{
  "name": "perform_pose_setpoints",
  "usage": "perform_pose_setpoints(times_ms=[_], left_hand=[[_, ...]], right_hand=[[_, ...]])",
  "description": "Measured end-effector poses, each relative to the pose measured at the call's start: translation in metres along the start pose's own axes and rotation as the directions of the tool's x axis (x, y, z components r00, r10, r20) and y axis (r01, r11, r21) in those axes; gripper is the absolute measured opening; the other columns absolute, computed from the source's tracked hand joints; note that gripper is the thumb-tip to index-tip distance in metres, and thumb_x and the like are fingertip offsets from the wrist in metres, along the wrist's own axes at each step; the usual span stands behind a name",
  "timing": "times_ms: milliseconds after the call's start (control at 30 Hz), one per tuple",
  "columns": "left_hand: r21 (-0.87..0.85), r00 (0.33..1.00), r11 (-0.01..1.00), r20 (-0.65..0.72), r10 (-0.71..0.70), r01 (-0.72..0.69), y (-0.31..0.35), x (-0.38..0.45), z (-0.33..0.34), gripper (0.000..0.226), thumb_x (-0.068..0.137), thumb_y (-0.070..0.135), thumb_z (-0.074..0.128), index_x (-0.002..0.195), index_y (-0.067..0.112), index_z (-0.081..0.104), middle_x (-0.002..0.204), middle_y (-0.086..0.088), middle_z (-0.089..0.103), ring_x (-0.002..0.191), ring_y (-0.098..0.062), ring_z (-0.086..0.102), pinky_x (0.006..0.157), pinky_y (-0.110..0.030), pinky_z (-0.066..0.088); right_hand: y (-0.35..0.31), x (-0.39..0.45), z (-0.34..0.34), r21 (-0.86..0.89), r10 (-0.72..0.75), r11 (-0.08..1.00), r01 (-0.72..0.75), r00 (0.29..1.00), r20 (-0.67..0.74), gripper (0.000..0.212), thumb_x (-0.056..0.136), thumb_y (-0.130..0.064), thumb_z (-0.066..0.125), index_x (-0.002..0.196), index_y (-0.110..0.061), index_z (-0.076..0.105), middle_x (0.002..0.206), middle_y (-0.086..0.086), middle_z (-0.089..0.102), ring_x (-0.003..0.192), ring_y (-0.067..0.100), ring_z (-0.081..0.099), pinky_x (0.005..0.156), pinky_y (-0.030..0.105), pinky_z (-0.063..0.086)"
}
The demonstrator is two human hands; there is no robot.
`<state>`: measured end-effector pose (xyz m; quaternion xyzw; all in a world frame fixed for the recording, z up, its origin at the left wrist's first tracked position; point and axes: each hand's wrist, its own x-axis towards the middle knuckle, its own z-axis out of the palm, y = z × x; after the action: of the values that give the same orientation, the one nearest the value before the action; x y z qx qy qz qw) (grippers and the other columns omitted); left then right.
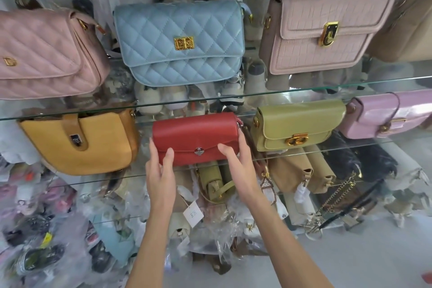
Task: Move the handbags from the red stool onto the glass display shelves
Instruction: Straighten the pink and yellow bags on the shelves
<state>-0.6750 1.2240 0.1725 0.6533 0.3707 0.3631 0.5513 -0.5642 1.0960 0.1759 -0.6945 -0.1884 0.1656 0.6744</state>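
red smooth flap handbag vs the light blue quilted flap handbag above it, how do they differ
The red smooth flap handbag has plain leather; the light blue quilted flap handbag is diamond-stitched. The red one carries a small round silver clasp, the blue one a square gold clasp. The red one sits on the lower glass shelf with the left hand and right hand at its ends; the blue one stands untouched on the upper glass shelf. Both face front, flaps closed.

red handbag [196, 137] on glass shelf [304, 149] | left hand [161, 170], right hand [238, 166] apparently gripping its ends
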Motion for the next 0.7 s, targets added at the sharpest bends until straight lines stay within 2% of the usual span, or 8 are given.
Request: perform_pose_setpoints(times_ms=[133,233,333,367,433,500,567,700], left_hand=[[0.006,1.0,1.0,0.001,-0.009,0.009,0.003,-0.003,0.0,0.062,0.109,0.049,0.044,0.165,0.046,0.016,0.139,0.016,0.033,0.077,0.045,0.035,0.103,-0.028,0.026],[0.008,1.0,1.0,0.013,-0.01,0.01,0.0,-0.001,-0.001,0.064,0.108,0.049,0.047,0.164,0.047,0.017,0.14,0.019,0.033,0.083,0.045,0.035,0.104,-0.029,0.027],[-0.013,1.0,1.0,0.028,-0.001,0.001,-0.008,0.004,-0.001,0.065,0.105,0.046,0.057,0.16,0.056,0.022,0.14,0.022,0.045,0.104,0.028,0.049,0.104,-0.027,0.037],[-0.006,1.0,1.0,0.016,0.002,-0.002,-0.01,0.004,-0.001,0.066,0.105,0.042,0.059,0.158,0.058,0.024,0.137,0.023,0.048,0.106,0.021,0.052,0.1,-0.025,0.039],[0.004,1.0,1.0,-0.02,0.007,-0.007,-0.012,0.004,0.001,0.068,0.104,0.032,0.063,0.157,0.057,0.028,0.13,0.025,0.05,0.1,0.021,0.053,0.092,-0.02,0.04],[0.0,0.999,1.0,-0.044,-0.002,0.002,-0.012,0.001,0.002,0.071,0.102,0.025,0.064,0.159,0.051,0.03,0.134,0.023,0.05,0.108,0.022,0.051,0.098,-0.021,0.041],[-0.034,0.998,0.999,-0.061,-0.013,0.011,-0.011,-0.005,0.002,0.073,0.101,0.017,0.065,0.16,0.044,0.033,0.145,0.016,0.051,0.127,0.009,0.052,0.108,-0.027,0.041],[-0.044,0.993,0.999,-0.118,-0.029,0.024,-0.008,-0.021,-0.001,0.059,0.101,0.011,0.063,0.152,0.036,0.046,0.14,0.017,0.054,0.122,0.003,0.056,0.102,-0.024,0.043]], right_hand=[[0.001,0.0,-0.002,0.015,0.019,1.0,-0.019,1.0,0.016,0.076,0.087,-0.068,0.063,0.156,-0.064,0.03,0.156,-0.024,0.046,0.148,0.004,0.04,0.126,0.049,0.032],[0.002,0.001,-0.001,0.042,0.012,0.999,-0.013,1.0,0.014,0.068,0.088,-0.064,0.064,0.15,-0.067,0.038,0.15,-0.026,0.051,0.144,0.001,0.044,0.125,0.046,0.034],[0.004,0.003,0.001,0.059,0.006,0.998,-0.007,1.0,0.005,0.065,0.088,-0.063,0.066,0.148,-0.066,0.04,0.149,-0.024,0.054,0.143,0.003,0.046,0.123,0.046,0.037],[0.006,0.004,0.001,0.063,0.012,0.998,-0.012,1.0,0.002,0.069,0.088,-0.063,0.067,0.152,-0.062,0.039,0.151,-0.022,0.053,0.144,0.005,0.046,0.124,0.048,0.037],[0.009,0.006,0.0,0.071,0.017,0.997,-0.017,1.0,0.0,0.07,0.088,-0.062,0.067,0.153,-0.057,0.042,0.15,-0.021,0.054,0.143,0.005,0.048,0.123,0.047,0.038],[0.009,0.006,-0.002,0.091,0.024,0.996,-0.023,1.0,-0.018,0.064,0.086,-0.06,0.067,0.148,-0.054,0.05,0.146,-0.021,0.058,0.139,0.004,0.051,0.121,0.044,0.041],[0.01,0.004,-0.007,0.124,0.056,0.991,-0.048,0.996,-0.063,0.063,0.086,-0.056,0.068,0.146,-0.045,0.054,0.146,-0.016,0.058,0.136,0.005,0.054,0.118,0.039,0.044],[0.016,-0.005,-0.002,0.133,0.072,0.99,-0.04,0.967,-0.245,0.025,0.099,-0.031,0.07,0.122,-0.037,0.063,0.135,-0.006,0.064,0.122,0.009,0.063,0.103,0.031,0.051]])
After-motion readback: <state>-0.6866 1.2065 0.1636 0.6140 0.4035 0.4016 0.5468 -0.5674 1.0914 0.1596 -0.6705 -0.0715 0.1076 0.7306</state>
